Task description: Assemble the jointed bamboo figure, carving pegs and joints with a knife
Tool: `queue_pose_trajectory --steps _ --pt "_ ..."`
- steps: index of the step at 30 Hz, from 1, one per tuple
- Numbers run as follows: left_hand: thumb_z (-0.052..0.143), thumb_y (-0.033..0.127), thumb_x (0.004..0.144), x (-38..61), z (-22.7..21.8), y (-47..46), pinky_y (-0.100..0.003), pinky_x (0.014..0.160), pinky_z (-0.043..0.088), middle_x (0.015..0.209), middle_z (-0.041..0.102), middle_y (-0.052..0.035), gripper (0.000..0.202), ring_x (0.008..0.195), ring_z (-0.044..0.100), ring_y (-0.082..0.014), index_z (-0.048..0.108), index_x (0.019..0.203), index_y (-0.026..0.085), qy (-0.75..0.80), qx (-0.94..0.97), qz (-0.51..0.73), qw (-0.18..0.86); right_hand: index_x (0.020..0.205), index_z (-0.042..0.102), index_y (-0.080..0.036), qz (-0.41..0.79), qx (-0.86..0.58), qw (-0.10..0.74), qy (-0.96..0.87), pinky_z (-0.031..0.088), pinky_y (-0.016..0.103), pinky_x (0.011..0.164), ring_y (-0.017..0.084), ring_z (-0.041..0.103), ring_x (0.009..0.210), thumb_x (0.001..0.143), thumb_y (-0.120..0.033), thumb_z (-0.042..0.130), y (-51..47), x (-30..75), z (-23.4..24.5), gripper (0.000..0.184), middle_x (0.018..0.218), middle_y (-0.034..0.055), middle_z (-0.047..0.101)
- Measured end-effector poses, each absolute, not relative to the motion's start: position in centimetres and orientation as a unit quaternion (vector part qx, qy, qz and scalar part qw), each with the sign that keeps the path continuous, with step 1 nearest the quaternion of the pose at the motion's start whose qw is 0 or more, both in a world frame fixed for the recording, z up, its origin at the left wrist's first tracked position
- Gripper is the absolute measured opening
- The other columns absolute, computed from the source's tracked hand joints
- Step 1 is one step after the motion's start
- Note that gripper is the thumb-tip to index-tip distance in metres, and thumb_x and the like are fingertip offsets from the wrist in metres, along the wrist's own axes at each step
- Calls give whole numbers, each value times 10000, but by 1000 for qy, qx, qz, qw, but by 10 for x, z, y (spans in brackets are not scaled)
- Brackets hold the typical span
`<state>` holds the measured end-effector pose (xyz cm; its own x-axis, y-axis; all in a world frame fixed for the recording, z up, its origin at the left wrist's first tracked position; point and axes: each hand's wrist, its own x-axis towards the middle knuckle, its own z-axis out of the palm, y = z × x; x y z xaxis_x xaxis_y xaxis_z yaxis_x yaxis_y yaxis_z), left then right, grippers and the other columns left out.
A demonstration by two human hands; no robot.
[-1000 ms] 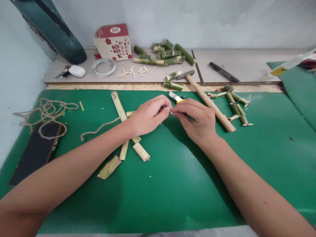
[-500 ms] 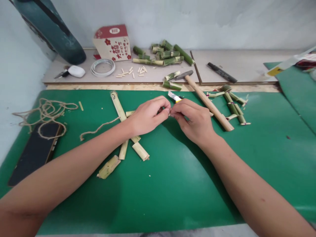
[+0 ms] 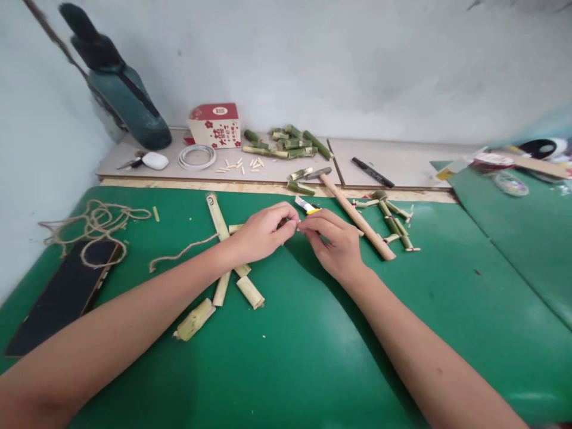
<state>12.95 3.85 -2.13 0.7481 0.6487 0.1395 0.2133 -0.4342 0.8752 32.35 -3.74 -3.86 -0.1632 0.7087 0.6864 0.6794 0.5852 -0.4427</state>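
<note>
Our view is tilting up: the bottle (image 3: pixel 127 98) at upper left and a black-and-white item (image 3: pixel 540 148) at upper right are showing more. The pinch at frame centre is staying put, so we're judging it's the same fine handwork.

Left hand (image 3: pixel 270 232), centre: finger and thumb are closing on a small pale piece (image 3: pixel 299 226). Right hand (image 3: pixel 333 241), just right: fingertips are meeting the left's, gripping the same piece. Fingers are mostly hiding its shape.

On the green tabletop (image 3: pixel 304 357), left to right: twine (image 3: pixel 96 217) is overlapping a dark slab (image 3: pixel 58 304); pale bamboo pieces (image 3: pixel 217 214) are lying left of centre, our left forearm (image 3: pixel 147 313) blocking their middle; cutter (image 3: pixel 306 205) is sitting just beyond the right fingers, blade exposed, crowding us; hammer (image 3: pixel 357 215) is lying right of that; green bamboo figure (image 3: pixel 393 225) is resting farthest right.
</note>
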Motion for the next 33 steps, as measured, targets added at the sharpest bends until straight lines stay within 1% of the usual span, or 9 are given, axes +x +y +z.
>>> queue_pose_trajectory --steps 8,16,21,27,33 --pt "485 309 1035 131 -25 40 -274 693 426 973 610 -18 193 743 533 -122 604 942 189 261 805 254 468 1002 791 -253 4 -452 468 -760 640 335 753 181 759 833 985 -136 672 -35 326 -37 167 937 54 781" --pt "487 288 1025 130 -22 38 -273 677 407 941 586 -3 174 728 512 -117 586 920 192 261 805 246 472 986 746 -223 5 -439 438 -785 621 332 764 178 743 836 1002 -112 634 -33 327 -34 159 931 63 777" --pt "483 282 1028 129 -22 39 -285 718 408 928 583 -1 176 769 523 -127 577 908 194 258 814 241 462 980 730 -226 15 -445 420 -791 599 339 764 181 730 839 1013 -124 617 -35 328 -32 156 931 60 767" --pt "491 264 1016 130 -23 38 -272 683 404 938 583 -6 160 762 524 -124 571 899 191 256 815 238 462 967 680 -211 23 -436 411 -800 575 326 759 182 707 839 1023 -83 563 -36 328 -33 183 929 61 735" --pt "489 271 1014 130 -22 39 -263 675 408 947 589 -8 168 768 529 -123 580 897 191 267 811 233 466 989 649 -229 57 -451 400 -796 558 326 766 189 683 858 1019 -75 538 -39 328 -33 192 961 59 720"
